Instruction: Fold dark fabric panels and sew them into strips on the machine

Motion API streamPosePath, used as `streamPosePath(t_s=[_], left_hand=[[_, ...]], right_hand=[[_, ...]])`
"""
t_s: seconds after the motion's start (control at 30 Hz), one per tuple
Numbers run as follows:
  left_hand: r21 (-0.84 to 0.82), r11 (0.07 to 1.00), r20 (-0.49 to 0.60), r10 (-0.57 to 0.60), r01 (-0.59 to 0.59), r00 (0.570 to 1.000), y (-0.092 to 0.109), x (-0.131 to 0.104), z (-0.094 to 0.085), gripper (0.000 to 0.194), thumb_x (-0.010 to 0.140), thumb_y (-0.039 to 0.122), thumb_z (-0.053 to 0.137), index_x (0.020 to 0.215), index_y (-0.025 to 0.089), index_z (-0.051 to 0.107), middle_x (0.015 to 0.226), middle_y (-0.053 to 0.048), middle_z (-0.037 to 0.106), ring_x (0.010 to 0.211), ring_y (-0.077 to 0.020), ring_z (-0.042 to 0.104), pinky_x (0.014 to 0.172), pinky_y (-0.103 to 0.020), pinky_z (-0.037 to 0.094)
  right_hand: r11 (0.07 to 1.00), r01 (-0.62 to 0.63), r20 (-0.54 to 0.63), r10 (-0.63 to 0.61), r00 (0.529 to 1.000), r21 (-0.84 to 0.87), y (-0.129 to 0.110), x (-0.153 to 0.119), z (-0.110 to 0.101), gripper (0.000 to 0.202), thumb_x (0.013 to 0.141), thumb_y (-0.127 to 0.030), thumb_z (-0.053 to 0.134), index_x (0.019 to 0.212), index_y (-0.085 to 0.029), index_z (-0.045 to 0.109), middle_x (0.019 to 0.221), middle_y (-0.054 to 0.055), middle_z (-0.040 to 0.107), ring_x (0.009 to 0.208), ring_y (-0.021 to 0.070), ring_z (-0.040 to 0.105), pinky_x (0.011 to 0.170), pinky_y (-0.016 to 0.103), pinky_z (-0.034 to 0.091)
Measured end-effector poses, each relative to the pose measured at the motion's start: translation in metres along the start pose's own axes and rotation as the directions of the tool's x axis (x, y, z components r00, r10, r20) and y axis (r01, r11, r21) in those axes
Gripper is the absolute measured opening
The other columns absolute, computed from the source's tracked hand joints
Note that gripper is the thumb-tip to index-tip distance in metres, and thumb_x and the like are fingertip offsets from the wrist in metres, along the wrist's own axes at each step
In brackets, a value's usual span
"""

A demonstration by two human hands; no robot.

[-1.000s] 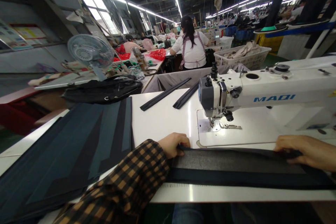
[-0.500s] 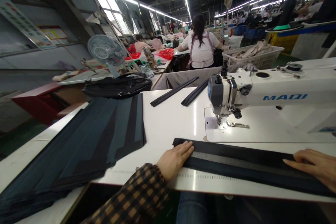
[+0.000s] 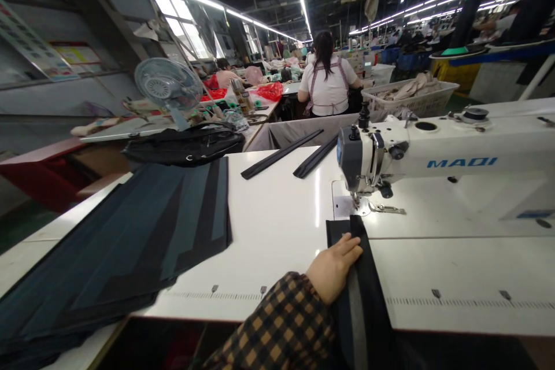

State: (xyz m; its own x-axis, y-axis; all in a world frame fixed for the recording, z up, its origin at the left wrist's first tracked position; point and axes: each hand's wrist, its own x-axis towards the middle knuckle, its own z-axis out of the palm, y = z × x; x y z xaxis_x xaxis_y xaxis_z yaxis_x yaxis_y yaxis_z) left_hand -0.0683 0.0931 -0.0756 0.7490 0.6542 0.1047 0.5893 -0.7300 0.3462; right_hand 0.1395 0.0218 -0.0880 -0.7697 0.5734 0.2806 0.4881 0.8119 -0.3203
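Note:
My left hand (image 3: 336,266), in a checked sleeve, is closed on a dark fabric strip (image 3: 375,289) near its far end. The fingers lie together on top; the thumb is hidden. A grey band (image 3: 359,324) runs lengthwise along the strip. The strip points away from me, its far end just in front of the sewing machine's needle area (image 3: 356,202), and its near part drops past the table's front edge. My right hand is out of view. The white sewing machine (image 3: 433,150) stands on the right of the white table (image 3: 277,219).
Dark fabric panels (image 3: 143,243) lie stacked on the left. Two narrow folded strips (image 3: 281,154) rest at the back, beside the machine head. A black bag (image 3: 186,144) and a fan (image 3: 168,84) are behind the stack. A person (image 3: 327,78) sits ahead near a white basket (image 3: 411,98).
The fabric strip has swung from lying crosswise to pointing at the needle area. My left hand has moved right with its end. My right hand has left the view.

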Motion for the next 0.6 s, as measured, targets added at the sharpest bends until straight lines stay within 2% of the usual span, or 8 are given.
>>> streamPosePath(t_s=[0.13,0.2,0.27,0.3,0.37,0.43,0.5,0.6], left_hand=[[-0.024,0.998,0.048,0.055,-0.054,0.997,0.015,0.014,0.003,0.036,0.084,0.008,0.035,0.118,0.015,0.045,0.132,-0.007,0.042,0.127,-0.0188,0.025,0.1,-0.032,0.035],[-0.019,0.998,0.055,0.058,-0.058,0.997,0.018,0.017,0.002,0.035,0.086,0.011,0.034,0.118,0.016,0.044,0.131,-0.007,0.043,0.127,-0.0193,0.026,0.099,-0.033,0.038],[-0.005,0.998,0.064,0.06,-0.06,0.996,0.019,0.018,0.001,0.034,0.087,0.011,0.032,0.118,0.017,0.043,0.131,-0.007,0.043,0.127,-0.0193,0.028,0.097,-0.034,0.039],[0.005,0.998,0.07,0.058,-0.058,0.996,0.019,0.018,0.0,0.034,0.087,0.011,0.032,0.118,0.018,0.043,0.131,-0.006,0.043,0.126,-0.0194,0.028,0.096,-0.034,0.041],[0.034,0.999,0.083,0.039,-0.042,0.996,0.02,0.017,-0.001,0.032,0.088,0.013,0.031,0.117,0.018,0.044,0.129,-0.006,0.045,0.127,-0.0201,0.028,0.091,-0.032,0.045],[0.066,0.997,0.091,0.022,-0.028,0.996,0.022,0.018,-0.002,0.03,0.089,0.015,0.031,0.115,0.018,0.044,0.126,-0.006,0.046,0.126,-0.0205,0.028,0.087,-0.03,0.048],[0.091,0.995,0.091,0.019,-0.027,0.996,0.023,0.018,-0.003,0.029,0.089,0.016,0.03,0.114,0.019,0.044,0.124,-0.006,0.048,0.126,-0.0201,0.03,0.083,-0.028,0.05],[0.115,0.993,0.084,0.023,-0.033,0.996,0.025,0.019,-0.003,0.028,0.089,0.015,0.031,0.114,0.018,0.044,0.122,-0.006,0.049,0.124,-0.0203,0.032,0.082,-0.028,0.051]], right_hand=[[0.975,-0.202,-0.068,0.209,0.976,0.092,0.014,0.003,-0.014,0.029,0.087,-0.032,0.042,0.115,-0.027,0.046,0.108,0.004,0.053,0.082,0.0127,0.055,0.072,0.028,0.048],[0.91,-0.337,-0.096,0.368,0.925,0.242,0.04,0.012,-0.026,0.043,0.086,-0.026,0.042,0.128,-0.027,0.031,0.111,0.005,0.051,0.069,0.0091,0.053,0.068,0.025,0.048],[0.801,-0.431,-0.009,0.477,0.879,0.415,0.071,0.026,-0.036,0.06,0.08,-0.027,0.05,0.133,-0.025,0.021,0.113,0.006,0.049,0.063,0.0077,0.051,0.061,0.024,0.046],[0.756,-0.455,0.073,0.481,0.874,0.47,0.086,0.034,-0.039,0.064,0.077,-0.028,0.054,0.132,-0.023,0.022,0.107,0.005,0.052,0.06,0.0076,0.049,0.057,0.023,0.045],[0.714,-0.482,0.231,0.427,0.874,0.507,0.111,0.048,-0.042,0.058,0.072,-0.032,0.06,0.123,-0.018,0.038,0.08,0.0,0.057,0.054,0.008,0.047,0.049,0.021,0.04],[0.706,-0.492,0.332,0.367,0.869,0.51,0.126,0.059,-0.043,0.042,0.068,-0.037,0.063,0.103,-0.015,0.054,0.055,-0.005,0.05,0.046,0.0079,0.043,0.042,0.019,0.034],[0.705,-0.497,0.374,0.34,0.863,0.505,0.133,0.064,-0.042,0.032,0.068,-0.041,0.062,0.088,-0.015,0.059,0.046,-0.007,0.043,0.041,0.0076,0.041,0.039,0.019,0.03],[0.721,-0.493,0.34,0.364,0.867,0.486,0.13,0.066,-0.039,0.028,0.071,-0.042,0.058,0.083,-0.016,0.061,0.051,-0.006,0.045,0.045,0.0076,0.042,0.042,0.019,0.031]])
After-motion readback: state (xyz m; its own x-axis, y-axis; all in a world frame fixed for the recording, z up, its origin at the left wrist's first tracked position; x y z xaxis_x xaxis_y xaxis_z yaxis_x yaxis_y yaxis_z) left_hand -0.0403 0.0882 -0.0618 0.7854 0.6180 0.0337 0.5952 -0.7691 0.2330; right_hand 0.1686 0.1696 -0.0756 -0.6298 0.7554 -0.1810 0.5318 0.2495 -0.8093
